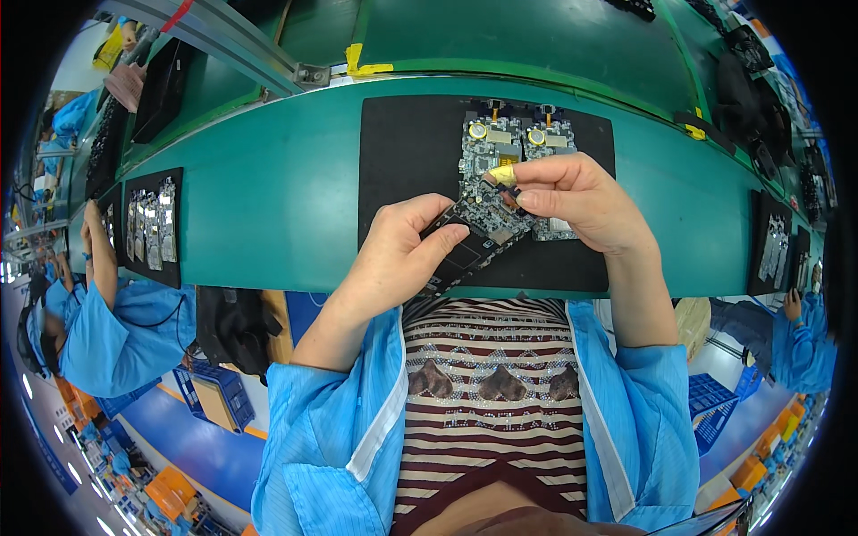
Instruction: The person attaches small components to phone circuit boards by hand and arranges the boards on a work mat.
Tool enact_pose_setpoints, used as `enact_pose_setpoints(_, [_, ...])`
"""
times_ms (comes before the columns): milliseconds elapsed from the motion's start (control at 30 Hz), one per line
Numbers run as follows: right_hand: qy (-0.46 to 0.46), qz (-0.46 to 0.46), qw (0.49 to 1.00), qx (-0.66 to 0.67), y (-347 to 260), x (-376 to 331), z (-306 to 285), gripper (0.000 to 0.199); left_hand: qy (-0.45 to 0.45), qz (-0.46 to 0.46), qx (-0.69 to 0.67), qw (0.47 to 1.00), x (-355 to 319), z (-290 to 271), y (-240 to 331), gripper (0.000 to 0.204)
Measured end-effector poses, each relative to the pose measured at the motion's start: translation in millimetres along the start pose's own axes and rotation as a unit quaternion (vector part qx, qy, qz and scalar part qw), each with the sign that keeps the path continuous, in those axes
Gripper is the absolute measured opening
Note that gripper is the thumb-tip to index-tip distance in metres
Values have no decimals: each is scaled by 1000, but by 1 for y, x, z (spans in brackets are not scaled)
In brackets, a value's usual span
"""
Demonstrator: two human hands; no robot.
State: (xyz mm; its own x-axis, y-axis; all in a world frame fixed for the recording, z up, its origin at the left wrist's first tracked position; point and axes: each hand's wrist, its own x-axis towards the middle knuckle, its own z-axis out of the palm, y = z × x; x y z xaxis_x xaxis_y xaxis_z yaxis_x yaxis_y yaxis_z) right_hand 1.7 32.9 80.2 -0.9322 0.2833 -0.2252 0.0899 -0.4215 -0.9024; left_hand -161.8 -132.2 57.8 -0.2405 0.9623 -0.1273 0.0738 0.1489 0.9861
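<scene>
Your left hand [398,246] grips one dark circuit board [474,234] by its lower-left end, thumb lying across the top face and fingers curled beneath. The board is held just above the near half of the black mat [402,161], in front of your chest. Its long axis runs diagonally: low end toward your left hand and the table's near edge, high end pointing up and to your right, toward the boards lying on the mat.

Your right hand [581,201] is pinched shut at the board's upper-right end, thumb and forefinger closed on a small yellow-gold tab [503,174] there. Whether the tab is attached to the board cannot be told.

Count on your mat: two populated circuit boards [514,147] lying side by side, touching or nearly so, long axes running away from you, each with one round gold-rimmed part near its far end. Your right hand covers their near ends.

One green work table [268,196] carries the mat. To your left, a second black mat [152,223] holds a row of silvery boards; exact number unclear. A neighbouring person's arm [98,259] in a blue sleeve reaches toward it.
</scene>
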Motion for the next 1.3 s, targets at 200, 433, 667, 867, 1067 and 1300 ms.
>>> enact_pose_setpoints(200, [26,-6,1000,0,3,1,3,30,30,12,-8,999,1,7,-2,12])
enact_pose_setpoints(433, [58,-26,997,32,6,6,5,29,56,21,7,998,0,15,-3,11])
enact_pose_setpoints(667, [80,-31,995,54,12,7,4,27,66,1,30,997,1,18,0,12])
enact_pose_setpoints(867, [85,-21,996,28,10,5,6,25,82,16,63,995,3,19,5,13])
enact_pose_setpoints(1067, [101,-72,985,-119,17,2,7,21,78,6,106,991,4,19,3,11])
enact_pose_setpoints(1300, [61,-79,970,-221,16,-7,8,21,83,14,101,991,3,21,-3,9])
